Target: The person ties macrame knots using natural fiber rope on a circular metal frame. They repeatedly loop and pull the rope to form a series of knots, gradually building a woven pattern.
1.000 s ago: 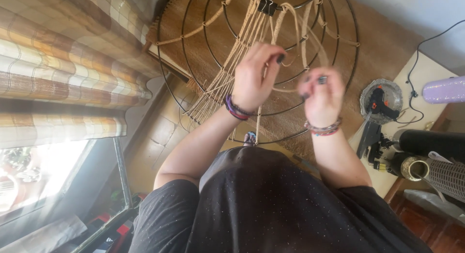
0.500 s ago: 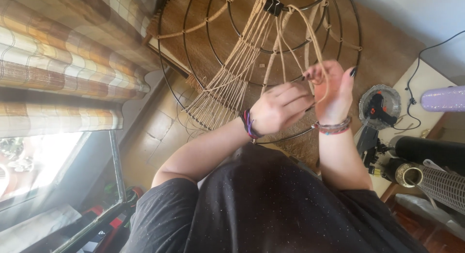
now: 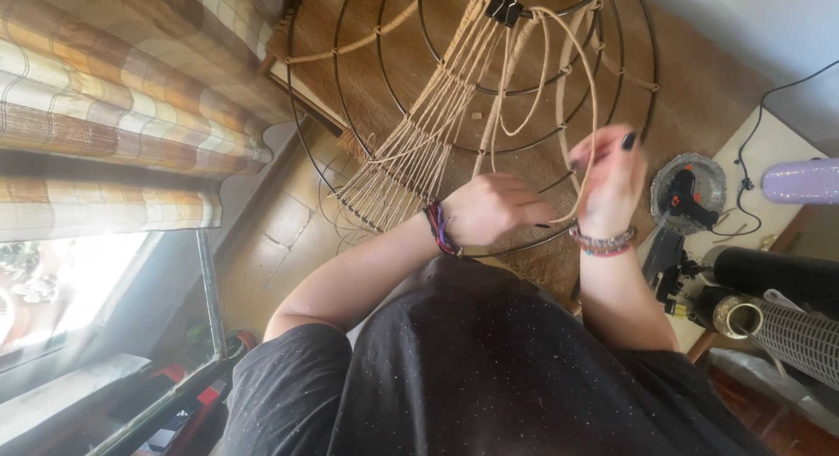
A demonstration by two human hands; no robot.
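Note:
A round black wire frame [image 3: 350, 128] hangs in front of me, with beige cords [image 3: 419, 150] knotted across its rings in a fan. A black binder clip [image 3: 504, 7] pinches the cords at the top. My left hand [image 3: 494, 210], with a purple wristband, is closed around cord low on the frame. My right hand [image 3: 612, 178], with dark nails and a bead bracelet, pinches a long loose loop of beige cord [image 3: 584, 80] that arcs up to the clip.
A checked curtain [image 3: 114, 98] and a bright window [image 3: 52, 290] are at the left. A woven mat [image 3: 699, 80] lies on the floor beneath the frame. At the right are a glue gun on a round dish [image 3: 690, 194], a purple bottle [image 3: 800, 181], and a black cable [image 3: 756, 133].
Both hands have shifted: the left hand dropped from the upper cords to the frame's lower ring, and the right hand rose slightly, drawing the loose cord into a taller loop.

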